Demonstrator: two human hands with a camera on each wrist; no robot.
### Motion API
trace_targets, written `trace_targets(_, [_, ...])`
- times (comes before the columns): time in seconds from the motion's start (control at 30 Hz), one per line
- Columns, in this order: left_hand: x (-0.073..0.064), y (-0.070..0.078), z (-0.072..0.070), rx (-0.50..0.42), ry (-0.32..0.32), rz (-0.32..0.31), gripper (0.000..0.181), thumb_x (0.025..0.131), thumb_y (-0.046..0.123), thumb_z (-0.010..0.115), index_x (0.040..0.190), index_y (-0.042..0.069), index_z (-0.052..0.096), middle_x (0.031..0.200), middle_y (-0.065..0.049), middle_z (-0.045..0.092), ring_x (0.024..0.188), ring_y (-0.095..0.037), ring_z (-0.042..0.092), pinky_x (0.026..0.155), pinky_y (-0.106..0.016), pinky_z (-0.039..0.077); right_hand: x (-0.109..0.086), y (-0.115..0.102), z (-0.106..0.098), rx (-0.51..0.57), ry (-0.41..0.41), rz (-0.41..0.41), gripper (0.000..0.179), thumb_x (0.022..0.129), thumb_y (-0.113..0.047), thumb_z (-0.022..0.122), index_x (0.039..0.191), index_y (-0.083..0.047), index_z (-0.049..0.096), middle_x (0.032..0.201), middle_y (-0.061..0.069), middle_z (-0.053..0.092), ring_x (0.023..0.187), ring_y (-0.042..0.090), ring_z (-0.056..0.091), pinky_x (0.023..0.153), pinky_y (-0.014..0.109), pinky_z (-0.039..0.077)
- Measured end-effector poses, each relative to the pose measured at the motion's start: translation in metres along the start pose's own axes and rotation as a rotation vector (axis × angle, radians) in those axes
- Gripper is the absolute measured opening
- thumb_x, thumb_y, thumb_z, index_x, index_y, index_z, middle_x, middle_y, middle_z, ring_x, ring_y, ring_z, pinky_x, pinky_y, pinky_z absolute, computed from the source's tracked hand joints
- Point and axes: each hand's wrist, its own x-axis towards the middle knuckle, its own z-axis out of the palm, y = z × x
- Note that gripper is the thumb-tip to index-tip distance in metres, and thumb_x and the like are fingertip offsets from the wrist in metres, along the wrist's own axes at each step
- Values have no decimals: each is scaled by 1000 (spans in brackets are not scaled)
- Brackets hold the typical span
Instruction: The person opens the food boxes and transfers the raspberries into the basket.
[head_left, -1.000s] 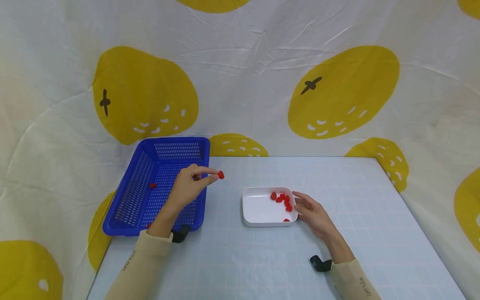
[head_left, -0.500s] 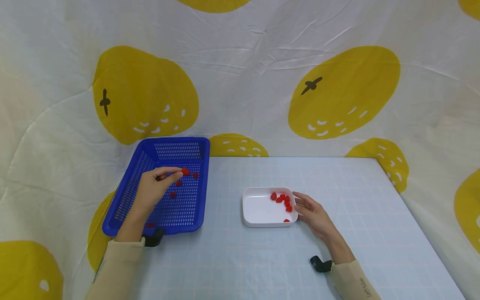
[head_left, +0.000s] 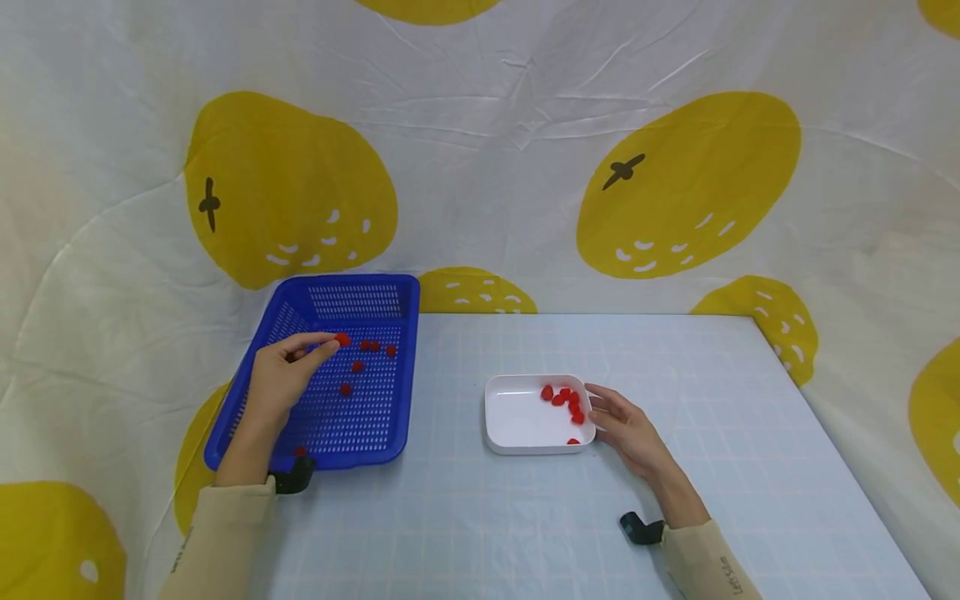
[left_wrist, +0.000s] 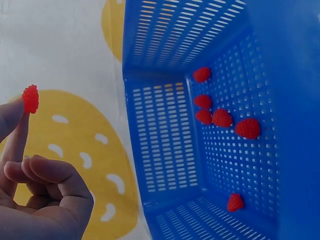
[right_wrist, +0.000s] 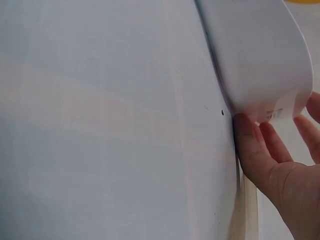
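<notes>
My left hand (head_left: 281,379) is over the blue plastic basket (head_left: 411,400) at the left, pinching a red raspberry (left_wrist: 31,99) between thumb and index finger. In the left wrist view its other fingers are curled in. Several raspberries (left_wrist: 247,128) lie scattered on the basket's slotted floor. To the right, a shallow white tray (head_left: 517,421) sits on the table, with several raspberries (head_left: 574,400) grouped toward its right side. My right hand (head_left: 630,433) rests its fingertips against the tray's right end; the right wrist view shows them touching the outer wall.
A pale blue checked cloth (head_left: 465,517) covers the table. Behind it hangs a white curtain (head_left: 487,167) printed with yellow fruit. The basket's raised walls stand around the left hand's work area.
My left hand has moved left from the basket's right rim to over its inside, still pinching a raspberry. More raspberries show on the basket floor. The right hand and tray have stayed put.
</notes>
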Motion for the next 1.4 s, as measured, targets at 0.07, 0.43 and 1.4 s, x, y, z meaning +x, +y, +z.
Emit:
trace_targets(0.07, [0,1,0,1,6,3,46,88,42,76,116,6,74,72,0,32,64,-17,33,51,-29,26,0,1,0,-7,3,0,57,100,-21,63,152,-13,42,151,20,39,136,40,40,97,41,48])
trace_targets(0.43, [-1,2,0,20,3,-8,48,90,44,74,120,7,73,79,-3,35,69,-18,36,54,-28,28,1,0,-1,30,-11,8,58,100,-18,63,152,-12,41,152,20,38,137,40,39,98,41,48])
trace_targets(1.4, [-10,81,169,19,-408,212,31,92,37,74,118,20,73,70,-4,42,60,-20,40,52,-27,30,0,0,-2,32,-19,0,56,100,-18,63,152,-12,42,152,19,38,137,39,38,97,39,48])
